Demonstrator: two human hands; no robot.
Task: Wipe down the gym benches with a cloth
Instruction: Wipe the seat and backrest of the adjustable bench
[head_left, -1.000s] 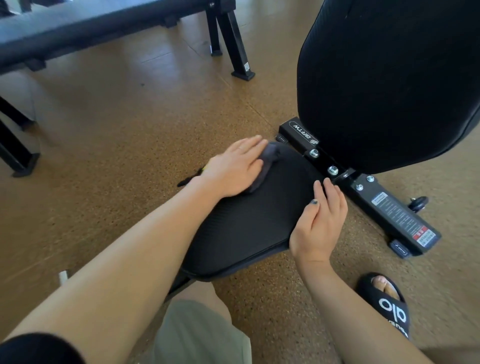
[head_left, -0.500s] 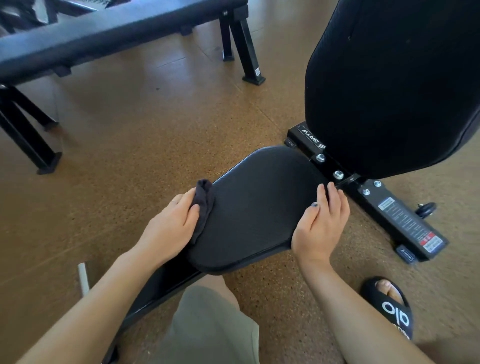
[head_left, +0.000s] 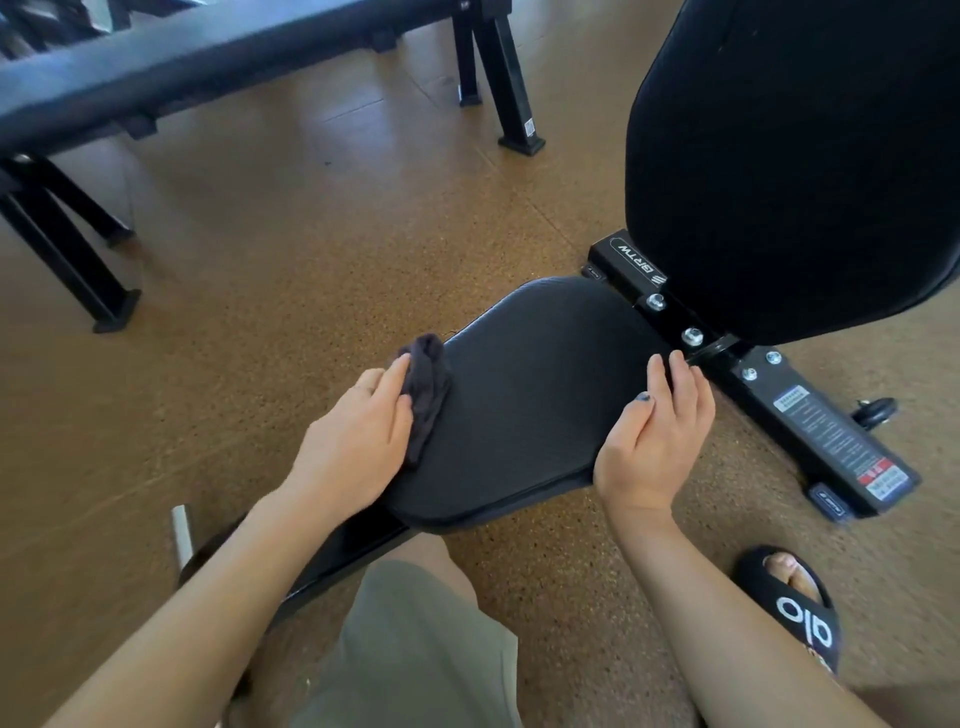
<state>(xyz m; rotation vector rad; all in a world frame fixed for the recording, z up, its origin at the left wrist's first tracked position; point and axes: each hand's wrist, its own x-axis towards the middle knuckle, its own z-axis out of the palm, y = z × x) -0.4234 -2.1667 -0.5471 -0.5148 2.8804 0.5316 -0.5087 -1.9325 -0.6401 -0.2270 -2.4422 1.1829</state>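
A black adjustable gym bench fills the middle, with a low padded seat (head_left: 530, 395) and a raised backrest pad (head_left: 795, 171) at the upper right. My left hand (head_left: 358, 441) presses a dark bunched cloth (head_left: 426, 389) against the seat's left edge. On the seat's right edge rests my right hand (head_left: 654, 441), fingers curled over the rim close to the hinge bolts; nothing else is in it.
A second black flat bench (head_left: 171, 67) on metal legs stands at the upper left. The bench's frame bar (head_left: 810, 415) with a warning sticker runs right, a small wheel (head_left: 875, 410) beside it. My knee and a sandalled foot (head_left: 795, 603) are near. The floor is brown cork.
My left hand drew the cloth from the far end of the seat back along its left edge toward me, then slid slightly forward again. My right hand stayed on the right rim.
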